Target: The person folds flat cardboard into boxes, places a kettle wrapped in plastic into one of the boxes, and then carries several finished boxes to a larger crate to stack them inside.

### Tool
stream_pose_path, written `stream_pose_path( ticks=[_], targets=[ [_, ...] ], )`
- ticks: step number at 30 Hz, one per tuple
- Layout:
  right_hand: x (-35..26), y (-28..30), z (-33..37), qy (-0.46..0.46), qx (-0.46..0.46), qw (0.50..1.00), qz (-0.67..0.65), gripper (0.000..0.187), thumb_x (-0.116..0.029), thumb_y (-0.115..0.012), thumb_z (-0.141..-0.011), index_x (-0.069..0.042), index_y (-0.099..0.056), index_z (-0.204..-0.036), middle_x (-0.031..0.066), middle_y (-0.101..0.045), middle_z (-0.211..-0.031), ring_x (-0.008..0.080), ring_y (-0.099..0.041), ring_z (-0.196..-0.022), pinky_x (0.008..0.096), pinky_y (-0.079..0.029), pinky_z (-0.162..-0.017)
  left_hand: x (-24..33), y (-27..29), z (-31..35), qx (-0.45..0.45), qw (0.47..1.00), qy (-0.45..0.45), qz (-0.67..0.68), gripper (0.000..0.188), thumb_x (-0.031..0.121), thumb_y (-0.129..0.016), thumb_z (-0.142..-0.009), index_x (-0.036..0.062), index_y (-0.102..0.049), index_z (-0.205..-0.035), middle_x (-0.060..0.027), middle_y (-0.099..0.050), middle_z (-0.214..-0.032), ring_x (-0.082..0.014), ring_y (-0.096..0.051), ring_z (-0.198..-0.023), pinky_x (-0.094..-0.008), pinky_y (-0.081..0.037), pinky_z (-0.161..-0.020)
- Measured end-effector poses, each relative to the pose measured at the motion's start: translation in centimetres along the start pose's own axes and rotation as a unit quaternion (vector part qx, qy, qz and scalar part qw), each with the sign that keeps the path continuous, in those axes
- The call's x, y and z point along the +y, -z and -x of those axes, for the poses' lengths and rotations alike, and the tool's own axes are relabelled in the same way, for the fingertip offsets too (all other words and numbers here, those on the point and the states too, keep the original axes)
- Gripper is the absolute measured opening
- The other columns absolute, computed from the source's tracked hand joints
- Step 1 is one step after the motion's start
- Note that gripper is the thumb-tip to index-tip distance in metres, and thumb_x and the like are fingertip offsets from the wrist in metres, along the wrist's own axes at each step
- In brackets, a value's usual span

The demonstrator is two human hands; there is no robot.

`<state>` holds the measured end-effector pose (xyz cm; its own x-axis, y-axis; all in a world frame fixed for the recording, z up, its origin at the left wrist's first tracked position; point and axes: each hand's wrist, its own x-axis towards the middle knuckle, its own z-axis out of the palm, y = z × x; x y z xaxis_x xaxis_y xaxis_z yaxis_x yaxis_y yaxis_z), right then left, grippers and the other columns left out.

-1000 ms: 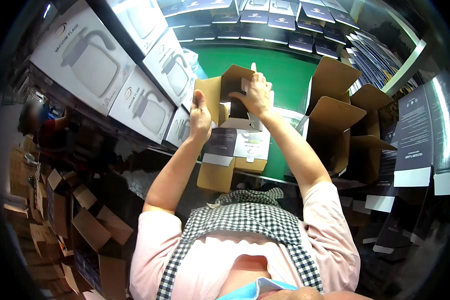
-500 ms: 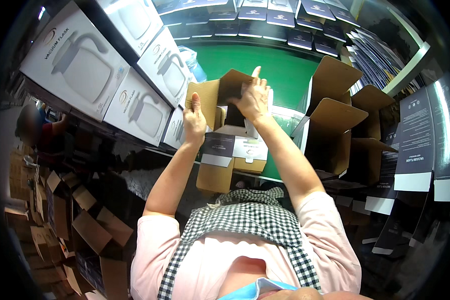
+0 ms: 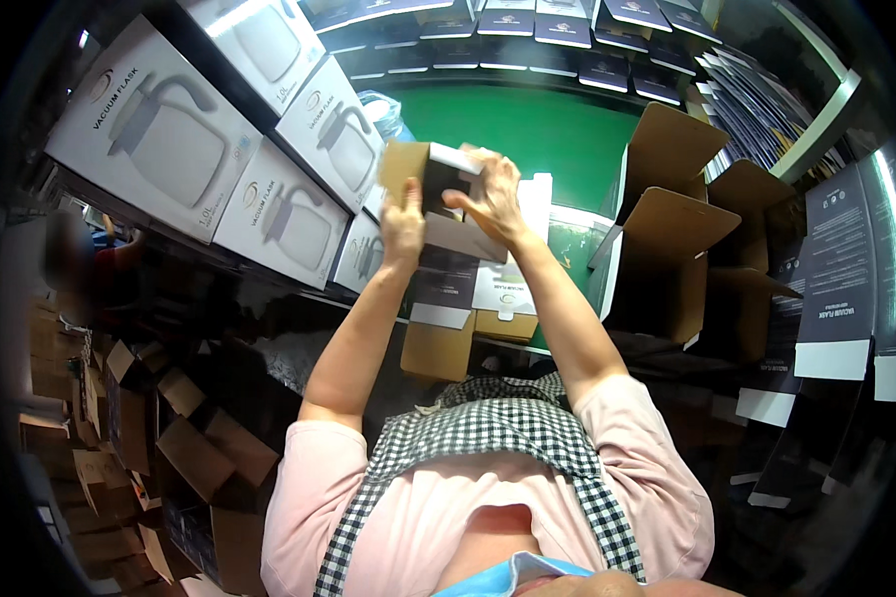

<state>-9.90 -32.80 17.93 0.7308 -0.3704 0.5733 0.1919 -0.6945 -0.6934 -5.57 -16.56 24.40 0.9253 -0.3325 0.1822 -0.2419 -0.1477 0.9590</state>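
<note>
Between my hands is a small carton (image 3: 455,234), tilted over the green table, with its brown inner side and dark and white outer faces partly showing. My left hand (image 3: 404,234) is closed on its left side, thumb up along the brown cardboard. Round the far right corner my right hand (image 3: 498,199) is closed, the thumb bent over the carton's top and the other fingers partly hidden and blurred. Just below it, a flat carton blank (image 3: 443,289), dark, white and brown, lies over the table's front edge, beside a white printed panel (image 3: 503,292).
White flask boxes (image 3: 174,149) are stacked at the left. Open brown cartons (image 3: 677,239) stand to the right, with dark flattened cartons (image 3: 831,269) beyond. Rows of dark boxes (image 3: 508,22) line the back of the green table (image 3: 528,124). Opened cartons (image 3: 204,458) lie lower left.
The carton has turned and its far upright flap no longer stands up. My left hand has shifted slightly right; my right hand's fingers have folded in over the far edge.
</note>
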Motion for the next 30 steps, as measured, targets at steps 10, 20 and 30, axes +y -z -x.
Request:
stream_pose_path(
  ticks=[10,20,30],
  targets=[
    [-1.7,-0.2,4.1,-0.02,0.05,0.998,0.017,0.035,-0.042,-0.073,-0.082,-0.016,-0.067,-0.105,0.0085,-0.059,-0.132,0.0307,-0.045,-0.13,0.0508,-0.028,-0.106,0.6,0.9,-0.9,-0.292,0.952,-0.09,-0.027,0.066,0.047,-0.055,-0.097,0.0117,-0.037,-0.149,-0.0252,-0.033,-0.151,-0.0338,-0.031,-0.142,-0.039,-0.029,-0.114],
    [-2.1,-0.9,4.8,-0.455,0.103,0.637,-0.614,0.061,-0.048,-0.042,-0.101,-0.002,-0.042,-0.141,0.0166,-0.047,-0.141,0.0263,-0.046,-0.129,0.0425,-0.039,-0.107,1.3,-3.1,-6.1,-0.189,0.818,-0.031,-0.542,0.119,0.051,-0.082,-0.069,0.0039,-0.013,-0.154,-0.0281,-0.068,-0.101,-0.0429,-0.067,-0.099,-0.0453,-0.05,-0.092],
    [-9.6,4.5,9.5,-0.099,0.143,0.843,-0.509,0.08,-0.059,-0.031,-0.101,-0.001,-0.017,-0.154,0.0164,-0.022,-0.157,0.0265,-0.016,-0.146,0.0444,-0.015,-0.119,9.5,2.5,3.3,-0.062,0.951,-0.182,-0.242,0.075,0.065,-0.04,-0.096,-0.004,-0.049,-0.124,-0.0215,-0.065,-0.089,-0.0309,-0.068,-0.078,-0.037,-0.052,-0.068]
  ],
)
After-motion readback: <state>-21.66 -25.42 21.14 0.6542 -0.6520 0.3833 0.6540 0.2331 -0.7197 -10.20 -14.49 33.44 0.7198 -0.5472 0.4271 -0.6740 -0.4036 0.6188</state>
